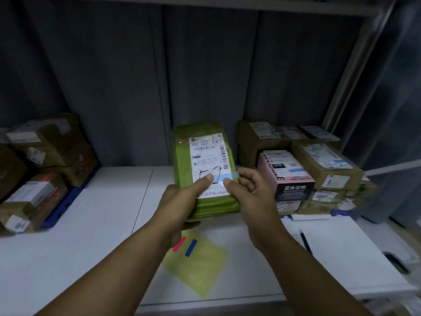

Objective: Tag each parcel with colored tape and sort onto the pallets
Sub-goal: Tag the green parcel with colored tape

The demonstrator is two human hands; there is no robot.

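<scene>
The tagging step is in hand: a pale blue tape (pixel 222 177) lies across the lower part of the white label (pixel 209 156) on the parcel (pixel 182 156), which is held upright above the table (pixel 91 224), clear of it. The left hand (pixel 180 201) grips the parcel's lower left edge from behind, its thumb flat on the tape's left end. The right hand (pixel 252 195) pinches the tape's right end, which juts just past the parcel's right edge.

Next, I judge, the loose end wants pressing down or folding round the edge, then the parcel goes to a pallet. The right stack (pixel 319 165), right of the parcel, shows blue strips on its labels, so it looks the likelier home (the left stack (pixel 45 156) shows red marks, blurred).

The parcel is a soft green plastic mailer, flat, oblong and wrinkled; it should flex under thumb pressure, so the backing fingers matter. The label is smooth and printed, with handwriting under the tape. The tape looks thin and half clear. Below the parcel lies a yellow sheet (pixel 205 270) bearing a red strip (pixel 179 244) and a blue strip (pixel 191 248). Both stacks are mostly stiff brown cartons.
</scene>
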